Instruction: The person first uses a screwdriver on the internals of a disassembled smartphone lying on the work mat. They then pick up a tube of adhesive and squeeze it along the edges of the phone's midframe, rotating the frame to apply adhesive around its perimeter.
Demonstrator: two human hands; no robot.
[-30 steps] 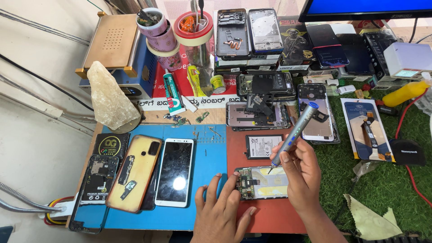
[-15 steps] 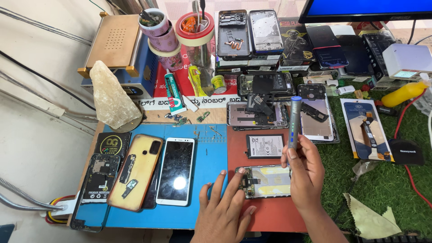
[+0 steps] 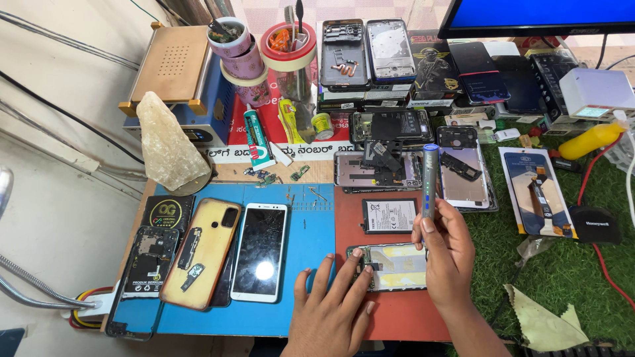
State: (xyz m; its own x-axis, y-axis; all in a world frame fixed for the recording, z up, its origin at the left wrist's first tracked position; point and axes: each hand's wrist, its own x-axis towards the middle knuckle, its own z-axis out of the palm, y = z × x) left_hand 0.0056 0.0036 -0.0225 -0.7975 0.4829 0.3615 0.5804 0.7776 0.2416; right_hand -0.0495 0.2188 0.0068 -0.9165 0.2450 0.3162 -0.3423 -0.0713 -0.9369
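**Screwdriver Lifted Upright Above Opened Phone**

At the desk's left, a gold-backed phone (image 3: 206, 251) and a white-fronted phone (image 3: 260, 251) are seen lying side by side on the blue mat (image 3: 311, 231), untouched. The left hand (image 3: 334, 311) is laid flat, fingers spread apart, across the seam between the blue mat and the red mat (image 3: 350, 218); its fingertips are pressed on the left edge of the opened phone frame (image 3: 397, 266), which lies on the red mat just below a loose battery (image 3: 389, 215).

The right hand (image 3: 446, 254) is closed around the lower part of a grey pen-type screwdriver (image 3: 430, 178). A second ago the tool was slanted with its tip down at the frame; it is now held upright, tip withdrawn into the hand. It is judged that contact with the frame has been broken off and the tool is being re-gripped or its bit attended to.

The bit itself is hidden by the fingers. The frame's right end is covered by the right hand. Small parts inside the frame cannot be made out.
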